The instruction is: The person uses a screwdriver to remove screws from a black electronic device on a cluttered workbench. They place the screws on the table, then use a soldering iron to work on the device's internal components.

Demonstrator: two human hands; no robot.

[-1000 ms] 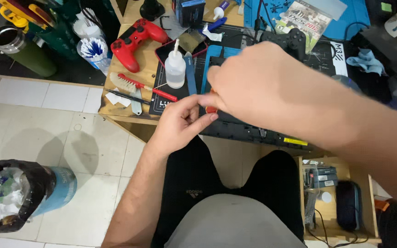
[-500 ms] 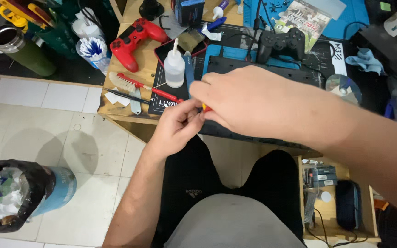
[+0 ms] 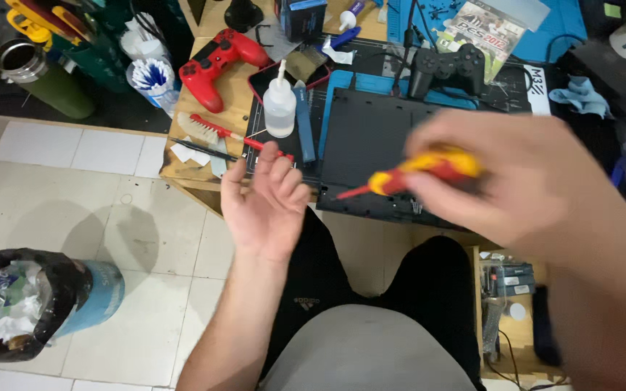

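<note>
Our right hand (image 3: 537, 181) has its grip clamped on a screwdriver (image 3: 422, 170) with a yellow and red handle, the thin shaft pointing left toward our left hand (image 3: 266, 199). The tool is blurred, so we cannot tell its tip. It hovers over the near edge of a black console (image 3: 371, 137) lying flat on the bench (image 3: 182, 170). Our left hand is empty, palm up, fingers loosely apart, just beside the bench's front edge. Behind it lie a red-handled brush (image 3: 208, 130) and a squeeze bottle (image 3: 279, 105); a red controller (image 3: 219, 65) and a black controller (image 3: 447, 69) sit farther back.
</note>
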